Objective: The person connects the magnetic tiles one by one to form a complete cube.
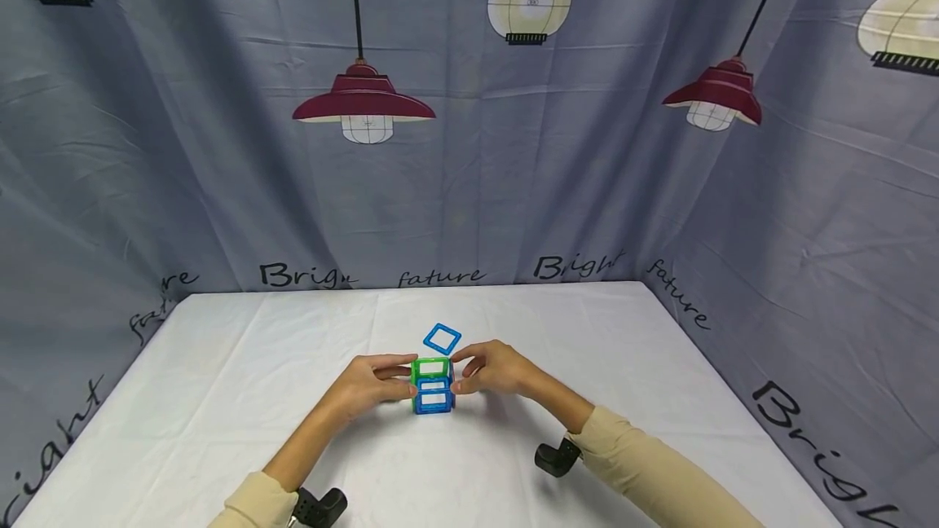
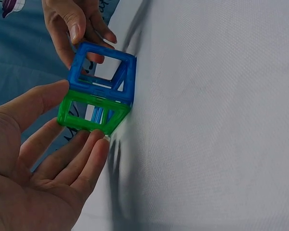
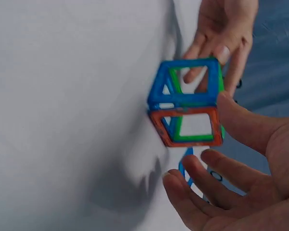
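Observation:
A small open-framed cube of magnetic tiles point(image 1: 434, 410) stands on the white-covered table between both hands. Its near face is a blue square tile point(image 2: 103, 91). A green tile point(image 2: 84, 126) forms the left side and an orange tile point(image 3: 197, 143) the right. My left hand point(image 1: 363, 385) holds the green side, thumb at the near edge and fingertips at the far edge. On the opposite side, my right hand point(image 1: 499, 367) grips the orange side's edges between thumb and fingers. Just behind the cube lies a loose blue square tile point(image 1: 436, 346), flat and turned cornerwise.
The white cloth point(image 1: 279, 349) covers the table. A grey curtain point(image 1: 455, 202) printed with lamps and lettering hangs behind it and along the sides. Black wrist devices sit on the left wrist point(image 1: 320, 508) and right wrist point(image 1: 557, 458).

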Demonstrator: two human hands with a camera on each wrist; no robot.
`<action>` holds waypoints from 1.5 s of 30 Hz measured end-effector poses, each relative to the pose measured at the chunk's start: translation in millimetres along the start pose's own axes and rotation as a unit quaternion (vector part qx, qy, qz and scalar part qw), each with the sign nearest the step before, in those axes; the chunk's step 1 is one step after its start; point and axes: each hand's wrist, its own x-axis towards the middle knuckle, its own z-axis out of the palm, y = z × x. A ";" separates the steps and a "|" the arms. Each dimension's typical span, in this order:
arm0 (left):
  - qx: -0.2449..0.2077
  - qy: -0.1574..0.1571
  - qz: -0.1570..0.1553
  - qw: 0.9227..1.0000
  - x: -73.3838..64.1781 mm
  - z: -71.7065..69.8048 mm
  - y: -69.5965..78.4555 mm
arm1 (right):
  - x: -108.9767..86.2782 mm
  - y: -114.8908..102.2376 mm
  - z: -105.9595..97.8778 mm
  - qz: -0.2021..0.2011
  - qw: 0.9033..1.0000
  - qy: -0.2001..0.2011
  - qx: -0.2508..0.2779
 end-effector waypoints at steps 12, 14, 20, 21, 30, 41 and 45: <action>0.011 -0.029 0.011 0.999 1.0 -1.9 -1.5 | 26.2 14.7 -14.0 0.043 0.988 0.128 0.081; 0.017 -0.022 0.004 1.000 0.9 -2.1 -1.8 | 32.0 17.1 -13.4 0.052 0.984 0.143 0.090; 0.019 -0.017 0.000 1.000 2.3 -4.3 -3.4 | 51.4 24.6 -8.7 0.079 0.976 0.164 0.119; 0.019 -0.019 0.002 1.000 2.6 -4.5 -3.5 | 54.6 26.2 -7.9 0.081 0.975 0.168 0.119; 0.030 -0.023 0.002 0.999 3.7 -4.1 -2.8 | 77.5 29.7 6.0 0.072 0.973 0.193 0.100; 0.047 -0.020 0.012 0.999 4.2 -5.3 -1.1 | 85.4 28.7 16.5 0.054 0.983 0.168 0.052; 0.050 -0.021 0.012 0.998 3.9 -4.4 -1.1 | 84.6 31.2 19.3 0.032 0.988 0.151 0.014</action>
